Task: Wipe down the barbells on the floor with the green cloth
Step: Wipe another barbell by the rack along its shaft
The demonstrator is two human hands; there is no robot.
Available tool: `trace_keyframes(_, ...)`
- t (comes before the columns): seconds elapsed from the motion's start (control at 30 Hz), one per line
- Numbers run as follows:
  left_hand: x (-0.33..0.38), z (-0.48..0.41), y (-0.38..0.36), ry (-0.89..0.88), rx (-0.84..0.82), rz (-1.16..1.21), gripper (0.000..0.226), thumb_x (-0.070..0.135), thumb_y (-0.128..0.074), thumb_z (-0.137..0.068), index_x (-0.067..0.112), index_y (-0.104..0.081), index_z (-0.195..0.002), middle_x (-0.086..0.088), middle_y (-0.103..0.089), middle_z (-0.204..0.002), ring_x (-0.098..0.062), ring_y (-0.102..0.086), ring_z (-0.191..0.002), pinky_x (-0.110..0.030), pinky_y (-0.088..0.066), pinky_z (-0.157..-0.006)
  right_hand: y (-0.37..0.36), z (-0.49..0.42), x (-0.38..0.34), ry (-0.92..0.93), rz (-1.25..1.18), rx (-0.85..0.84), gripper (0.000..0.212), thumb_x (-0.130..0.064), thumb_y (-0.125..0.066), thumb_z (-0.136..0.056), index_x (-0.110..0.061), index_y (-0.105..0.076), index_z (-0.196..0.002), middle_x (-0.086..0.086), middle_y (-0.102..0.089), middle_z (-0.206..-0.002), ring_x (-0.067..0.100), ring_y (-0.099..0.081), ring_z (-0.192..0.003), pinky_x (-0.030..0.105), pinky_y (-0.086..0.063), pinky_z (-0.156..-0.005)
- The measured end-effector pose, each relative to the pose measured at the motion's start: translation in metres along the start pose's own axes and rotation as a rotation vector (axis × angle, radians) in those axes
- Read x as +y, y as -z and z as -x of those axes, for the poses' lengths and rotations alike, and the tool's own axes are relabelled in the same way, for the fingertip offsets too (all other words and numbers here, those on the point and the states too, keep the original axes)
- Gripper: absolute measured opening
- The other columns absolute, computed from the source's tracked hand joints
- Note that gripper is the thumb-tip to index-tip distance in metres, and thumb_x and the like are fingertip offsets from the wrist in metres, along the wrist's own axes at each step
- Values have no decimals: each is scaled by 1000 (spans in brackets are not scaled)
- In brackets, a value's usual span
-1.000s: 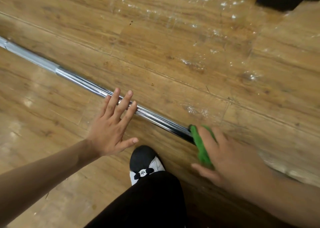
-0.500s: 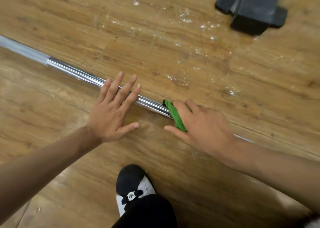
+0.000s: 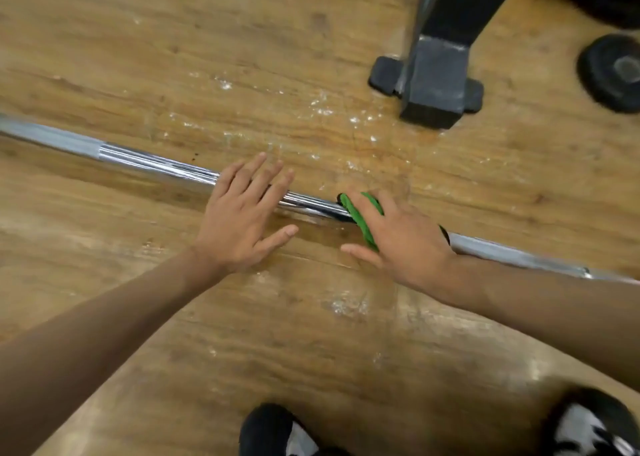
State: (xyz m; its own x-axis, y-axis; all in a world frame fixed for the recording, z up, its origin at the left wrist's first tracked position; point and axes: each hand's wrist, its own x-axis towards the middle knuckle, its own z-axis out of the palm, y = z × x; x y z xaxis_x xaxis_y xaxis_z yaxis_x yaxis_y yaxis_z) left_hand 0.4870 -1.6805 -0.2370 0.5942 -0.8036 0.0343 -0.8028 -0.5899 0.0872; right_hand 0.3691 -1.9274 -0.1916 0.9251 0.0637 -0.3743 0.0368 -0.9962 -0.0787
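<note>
Wood-grain floor (image 3: pixel 173 57), scuffed, with pale flecks beyond the hands.

Item 1, barbell (image 3: pixel 156 166): chrome, lying flat on the floor. Its long axis runs across both hands, from well out past the left hand's little-finger side, under both hands, and on behind the right wrist.

Item 2, left hand (image 3: pixel 239 223): flat and spread, with the fingers laid straight over the bar and the thumb splayed on the floor on the near side. It presses and does not grasp.

Item 3, green cloth (image 3: pixel 360 213): bunched round the bar directly under the right hand (image 3: pixel 398 244). Only its edge on the thumb side shows.

Item 4, right hand: draped over the cloth, fingers curved across the bar and holding the cloth to it, thumb out along the floor. Whether the fingertips close underneath cannot be told.

Relation of note: a short bare stretch of bar separates the hands, which lie near each other and do not touch. Any stroke must follow the bar's axis. Judged, the run toward the left hand is nearly used up — the longer free run lies behind the right wrist.

Also present: black stand foot (image 3: pixel 436 85) and weight plate (image 3: pixel 613 71) beyond the right hand; shoes (image 3: pixel 273 435) on the near side.
</note>
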Motion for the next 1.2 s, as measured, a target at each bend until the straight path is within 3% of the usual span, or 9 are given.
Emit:
trace_keyframes(0.1, -7, -21, 9, -15, -36, 12, 86, 69, -11, -104, 6, -54, -144, -18, -55, -146, -39, -44, -142, -52, -28, -115, 25, -14, 7, 0, -20, -117, 88, -72, -33, -98, -27, 6, -163, 15, -34, -152, 38, -47, -133, 49, -52, -99)
trace_keyframes(0.2, -15, -43, 6, -37, 44, 44, 82, 67, -10, -105, 7, -61, -126, -14, -62, -121, -38, -56, -114, -50, -34, -101, 40, -27, 12, -23, -33, -182, 85, -70, -34, -100, -25, 1, -163, 16, -32, -154, 41, -43, -136, 50, -43, -111)
trace_keyframes(0.33, -29, -64, -4, -41, 123, 35, 81, 67, -9, -105, 7, -62, -118, -9, -60, -108, -32, -53, -98, -47, -37, -94, 41, -42, 17, -68, -9, -179, 85, -69, -37, -100, -26, 2, -162, 11, -24, -156, 37, -38, -137, 44, -39, -107)
trace_keyframes(0.43, -34, -75, -2, -39, 77, -8, 79, 66, -11, -105, 7, -60, -125, -11, -59, -114, -32, -52, -102, -48, -37, -97, 38, -54, 19, -137, -44, -142, 82, -70, -35, -97, -27, -5, -159, 13, -30, -149, 37, -40, -133, 45, -39, -103)
trace_keyframes(0.57, -31, -73, 9, 5, -41, -27, 76, 62, -16, -106, 5, -46, -148, -15, -53, -138, -36, -47, -130, -51, -27, -120, 47, -80, 17, -186, -128, -131, 80, -74, -30, -94, -27, -20, -158, 16, -38, -147, 40, -43, -133, 47, -39, -105)
trace_keyframes(0.77, -48, -94, 64, -48, -451, -52, 99, 72, 16, -95, 11, -15, -167, -16, -28, -168, -32, -20, -157, -47, -13, -129, 64, -113, -2, -290, -296, -145, 74, -73, -31, -99, -21, -35, -152, 19, -36, -154, 45, -38, -138, 52, -33, -114)
trace_keyframes(0.87, -57, -104, 84, -51, -638, 0, 105, 80, 17, -83, 21, -3, -168, -9, -12, -174, -27, -10, -160, -44, -12, -130, 67, -116, -9, -284, -328, -127, 76, -74, -26, -99, -20, -36, -151, 21, -32, -158, 46, -37, -139, 54, -29, -114)
trace_keyframes(1.0, -77, -108, 85, -115, -607, -62, 93, 74, 13, -90, 27, -6, -168, -10, -22, -170, -29, -27, -153, -44, -24, -125, 62, -121, -4, -268, -326, -64, 70, -72, -22, -101, -24, -41, -148, 19, -41, -152, 44, -45, -131, 51, -33, -109)
trace_keyframes(1.2, -127, -96, 69, -323, -502, -87, 76, 65, -3, -105, 24, 6, -167, -12, -27, -167, -28, -29, -152, -39, -21, -123, 49, -104, 1, -156, -182, 48, 65, -65, -20, -100, -26, -35, -150, 10, -52, -129, 33, -54, -115, 45, -39, -97)
